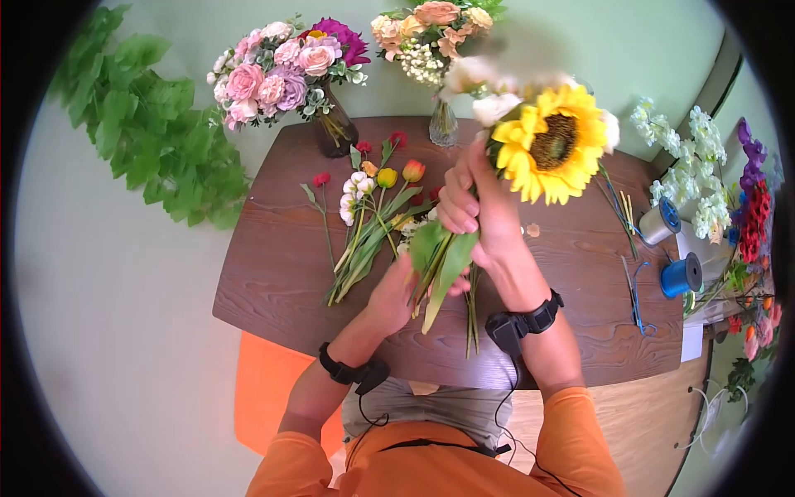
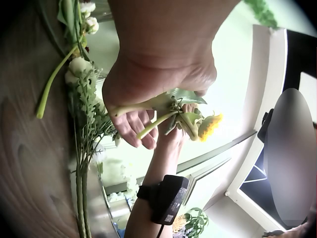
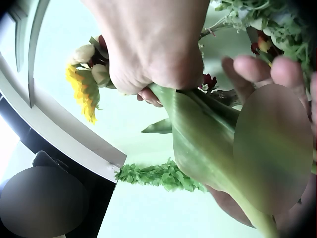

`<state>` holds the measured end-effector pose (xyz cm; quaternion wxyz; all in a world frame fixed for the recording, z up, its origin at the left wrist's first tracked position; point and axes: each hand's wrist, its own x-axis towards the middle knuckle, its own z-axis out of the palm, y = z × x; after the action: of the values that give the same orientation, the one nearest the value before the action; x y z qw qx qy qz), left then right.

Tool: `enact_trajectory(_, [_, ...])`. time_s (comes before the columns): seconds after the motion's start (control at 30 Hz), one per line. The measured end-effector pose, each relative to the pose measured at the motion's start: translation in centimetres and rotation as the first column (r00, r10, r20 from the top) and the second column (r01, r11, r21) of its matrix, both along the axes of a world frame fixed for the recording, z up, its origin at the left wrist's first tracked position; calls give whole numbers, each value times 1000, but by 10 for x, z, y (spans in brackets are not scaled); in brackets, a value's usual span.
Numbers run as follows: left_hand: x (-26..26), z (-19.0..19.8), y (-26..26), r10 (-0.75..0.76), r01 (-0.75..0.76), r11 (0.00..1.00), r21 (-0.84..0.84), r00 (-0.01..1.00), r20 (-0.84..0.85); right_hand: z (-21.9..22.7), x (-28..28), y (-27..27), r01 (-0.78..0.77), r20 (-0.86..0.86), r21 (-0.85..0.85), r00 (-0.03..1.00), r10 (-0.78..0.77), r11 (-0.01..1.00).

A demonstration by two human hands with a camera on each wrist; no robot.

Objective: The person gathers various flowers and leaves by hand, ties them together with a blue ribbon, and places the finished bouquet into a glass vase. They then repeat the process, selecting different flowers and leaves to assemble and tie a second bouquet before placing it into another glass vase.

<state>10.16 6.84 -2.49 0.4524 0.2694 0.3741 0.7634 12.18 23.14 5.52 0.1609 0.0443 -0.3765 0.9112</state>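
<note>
My right hand grips a bouquet by its stems above the table. A large yellow sunflower faces up in it, with white blooms beside and behind. Below the fist, broad green leaves and stems slant down toward my left hand. In the left wrist view the palm and extended fingers of the left hand lie close around the stem ends, not curled on them. The right wrist view shows the green stem bundle running from the right fist toward the left fingers.
Loose tulips and other stems lie on the brown table. Behind stand a dark vase of pink flowers and a glass vase of peach ones. Ribbon spools and cut stems are at the right, near more flowers.
</note>
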Motion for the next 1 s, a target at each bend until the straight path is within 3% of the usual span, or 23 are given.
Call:
enact_trajectory(0.07, [4,3,0,261,-238,963,-124,936,236,5,1,2,48,-23,13,999,-47,999])
enact_trajectory(0.13, [6,-6,-1,323,-292,944,-150,911,258,5,1,6,59,-48,26,997,-57,998])
enact_trajectory(0.2, [12,-14,0,417,-379,908,-179,784,460,10,5,7,113,-66,60,992,-109,992])
enact_trajectory(0.27, [18,-11,1,444,-422,891,-167,738,508,13,7,10,131,-66,93,990,-126,987])
enact_trajectory(0.33, [21,-7,3,349,-388,919,-70,716,605,12,6,7,72,-83,70,994,-66,995])
enact_trajectory(0.37, [24,-1,3,413,-417,899,-134,705,576,12,6,4,107,-58,94,993,-102,990])
enact_trajectory(0.5, [23,-14,3,422,-417,897,-146,709,565,10,3,1,187,-30,139,982,-184,973])
enact_trajectory(0.6, [23,-9,0,500,-458,864,-209,733,461,10,5,4,193,-15,156,981,-193,969])
enact_trajectory(0.63, [15,-16,-8,539,-513,841,-173,822,183,10,6,6,185,-11,151,983,-185,971])
enact_trajectory(0.67, [6,-15,-17,543,-553,824,-121,832,-113,12,8,8,185,-13,148,983,-185,972])
enact_trajectory(0.7, [-10,-10,-31,568,-665,746,-40,666,-484,16,10,10,193,-9,138,981,-194,971])
enact_trajectory(0.77, [-40,8,-58,475,-768,616,-176,541,-694,18,13,20,184,-12,110,983,-184,977])
enact_trajectory(0.8, [-62,14,-75,257,-819,526,-230,410,-875,18,13,22,187,-17,106,982,-187,977])
enact_trajectory(0.83, [-83,17,-88,-7,-873,422,-245,267,-964,18,13,24,194,-5,91,981,-194,977])
enact_trajectory(0.87, [-100,13,-96,-11,-875,420,-242,262,-965,18,13,24,197,6,77,980,-198,977])
enact_trajectory(0.93, [-128,1,-105,-266,-941,236,-244,179,-947,17,12,22,195,9,75,980,-196,978])
enact_trajectory(0.97, [-134,2,-104,-267,-942,234,-240,175,-948,18,12,22,198,16,79,980,-200,977])
enact_trajectory(1.0, [-139,2,-103,-311,-886,206,-416,344,-886,19,12,20,198,13,78,980,-200,977])
